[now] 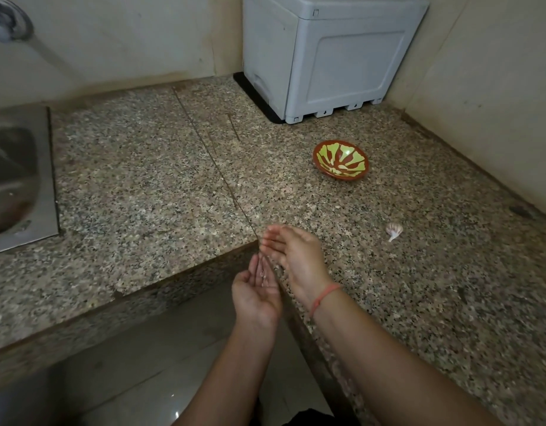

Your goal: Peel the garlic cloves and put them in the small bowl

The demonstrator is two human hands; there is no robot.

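Note:
A small red bowl (341, 160) with a green leaf pattern sits on the granite counter (148, 186), and nothing shows inside it. An unpeeled garlic clove (394, 231) lies on the counter to the right of my hands. My left hand (255, 292) is cupped palm up just below the counter's front edge, with small pale bits of garlic skin in the palm. My right hand (291, 252), with a red thread on the wrist, hovers flat over the counter edge, its fingers straight and above my left fingertips. It holds nothing.
A grey plastic box (327, 56) stands at the back against the wall. A steel sink (16, 179) is set into the counter at the left, under a wall tap (7, 23). Tiled walls close the back and right. A dark floor lies below the counter edge.

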